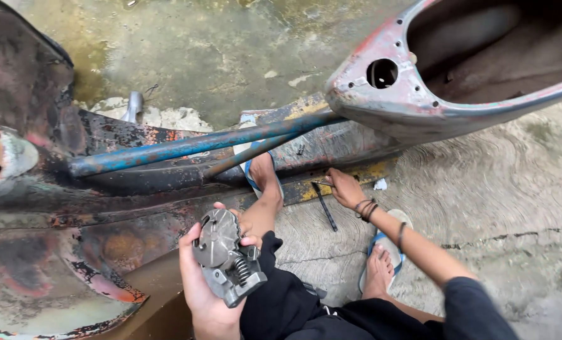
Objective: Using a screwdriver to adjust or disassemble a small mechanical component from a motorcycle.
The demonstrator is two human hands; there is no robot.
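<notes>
My left hand (200, 286) grips a grey metal mechanical part with a coil spring (225, 256), held up near my left knee. My right hand (344, 187) reaches down to the floor edge of a stripped, rusty scooter frame (167, 182), its fingers pinched on a small thin metal piece (321, 183) that I cannot make out clearly. A dark slim tool (324, 206) lies on the concrete just below that hand. Dark bands circle my right wrist.
A blue-painted tube (193, 145) crosses the scooter frame. The open grey rear body shell (419, 101) rises at the upper right. My feet in blue sandals (382, 252) rest on cracked concrete. A small white scrap (380, 184) lies by the frame.
</notes>
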